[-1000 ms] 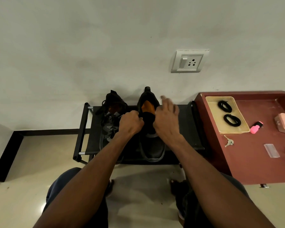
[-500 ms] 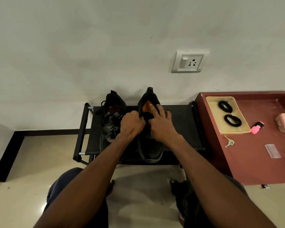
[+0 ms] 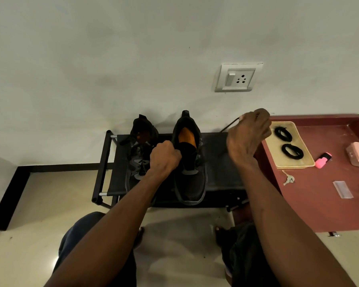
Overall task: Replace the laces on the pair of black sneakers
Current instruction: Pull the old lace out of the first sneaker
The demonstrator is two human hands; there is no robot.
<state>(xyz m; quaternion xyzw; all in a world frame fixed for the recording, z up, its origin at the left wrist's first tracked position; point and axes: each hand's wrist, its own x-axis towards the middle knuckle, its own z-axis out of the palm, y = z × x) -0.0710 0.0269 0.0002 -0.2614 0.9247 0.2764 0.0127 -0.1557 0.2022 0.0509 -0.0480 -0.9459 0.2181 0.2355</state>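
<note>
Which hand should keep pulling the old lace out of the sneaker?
Probably the right hand: it already pinches the old lace, drawn taut up and away, while the left hand steadies the sneaker.

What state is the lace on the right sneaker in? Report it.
Partly out. The right hand pinches the lace and holds it taut, away from the right sneaker; the left hand grips that sneaker.
</note>
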